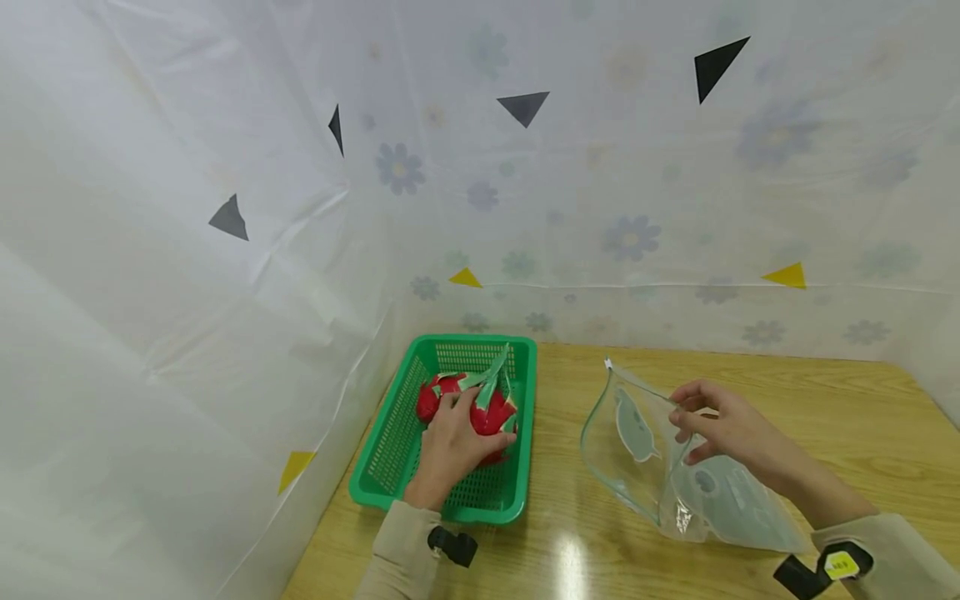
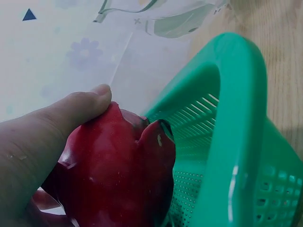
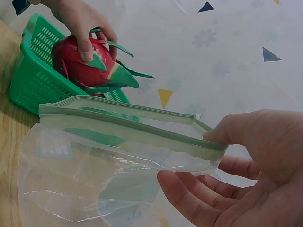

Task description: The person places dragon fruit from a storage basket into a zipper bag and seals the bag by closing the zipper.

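Note:
My left hand (image 1: 452, 446) grips a red dragon fruit (image 1: 491, 417) with green-tipped scales, thumb on one side and fingers on the other. In the right wrist view this dragon fruit (image 3: 83, 64) is at the top of a green plastic basket (image 3: 33, 75). A second red dragon fruit (image 1: 429, 402) lies in the basket, partly behind my left hand. On the right, my right hand (image 1: 731, 429) holds the rim of a clear zip bag (image 1: 637, 492) with pale grey-green printed shapes. The bag's mouth gapes toward the basket, and my thumb lies on its zip strip (image 3: 142, 130).
The basket (image 1: 367, 475) stands at the left of a wooden table (image 1: 555, 542). White sheeting (image 1: 585, 192) with faint flowers rises behind the table and on its left side. Black and yellow triangles are stuck to it.

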The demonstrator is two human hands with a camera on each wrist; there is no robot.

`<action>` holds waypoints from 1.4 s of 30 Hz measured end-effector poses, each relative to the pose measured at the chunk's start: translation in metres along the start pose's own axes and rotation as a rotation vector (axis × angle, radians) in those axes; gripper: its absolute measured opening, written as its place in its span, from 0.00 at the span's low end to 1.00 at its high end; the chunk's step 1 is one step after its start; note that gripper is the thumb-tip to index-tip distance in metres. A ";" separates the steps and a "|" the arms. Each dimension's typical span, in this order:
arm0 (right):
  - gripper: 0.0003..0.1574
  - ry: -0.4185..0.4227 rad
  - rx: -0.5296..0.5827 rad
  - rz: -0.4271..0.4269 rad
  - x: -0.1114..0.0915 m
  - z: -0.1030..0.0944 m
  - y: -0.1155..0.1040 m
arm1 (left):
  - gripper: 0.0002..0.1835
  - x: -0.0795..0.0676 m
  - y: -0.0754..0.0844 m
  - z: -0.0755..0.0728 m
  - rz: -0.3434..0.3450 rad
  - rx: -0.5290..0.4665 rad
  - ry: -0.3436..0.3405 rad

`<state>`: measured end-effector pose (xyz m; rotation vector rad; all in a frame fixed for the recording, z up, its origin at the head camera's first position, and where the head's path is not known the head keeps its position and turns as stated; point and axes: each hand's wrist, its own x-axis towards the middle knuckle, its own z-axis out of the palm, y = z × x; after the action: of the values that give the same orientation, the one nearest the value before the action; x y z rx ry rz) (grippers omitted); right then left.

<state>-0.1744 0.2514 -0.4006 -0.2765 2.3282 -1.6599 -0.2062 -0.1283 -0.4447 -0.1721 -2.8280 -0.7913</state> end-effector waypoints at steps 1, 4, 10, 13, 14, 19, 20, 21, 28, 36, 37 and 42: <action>0.31 0.001 0.003 0.005 0.000 0.000 0.000 | 0.47 0.000 0.000 0.000 0.002 -0.003 0.006; 0.31 0.006 0.006 0.013 -0.001 0.000 0.000 | 0.47 0.001 0.002 -0.002 0.011 -0.011 0.023; 0.31 0.001 0.006 -0.002 -0.001 -0.001 0.000 | 0.46 0.002 0.005 -0.004 0.026 -0.029 0.058; 0.31 0.005 0.007 0.003 -0.001 -0.001 0.001 | 0.46 0.003 0.007 -0.006 0.037 -0.048 0.082; 0.30 0.007 0.006 0.004 -0.001 -0.001 0.001 | 0.47 0.003 0.008 -0.006 0.039 -0.050 0.089; 0.30 0.010 0.002 0.001 -0.001 -0.001 0.001 | 0.48 0.004 0.012 -0.007 0.051 -0.085 0.094; 0.30 0.009 0.002 0.001 -0.002 -0.001 0.001 | 0.48 0.004 0.013 -0.008 0.051 -0.093 0.093; 0.31 0.008 0.003 -0.001 -0.002 -0.002 0.001 | 0.48 0.004 0.014 -0.008 0.053 -0.103 0.092; 0.31 0.011 0.012 -0.006 -0.002 -0.003 0.004 | 0.47 0.004 0.019 -0.009 0.061 -0.158 0.102; 0.32 0.015 0.006 -0.006 -0.001 -0.002 0.003 | 0.47 0.004 0.028 -0.012 0.061 -0.224 0.078; 0.32 0.016 0.005 -0.005 -0.001 -0.002 0.003 | 0.47 0.004 0.029 -0.012 0.058 -0.231 0.074; 0.32 0.016 -0.002 0.002 -0.001 -0.003 0.002 | 0.47 0.004 0.035 -0.012 0.045 -0.246 0.063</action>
<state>-0.1747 0.2552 -0.4017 -0.2624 2.3412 -1.6656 -0.2026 -0.1048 -0.4169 -0.2414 -2.6513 -1.1130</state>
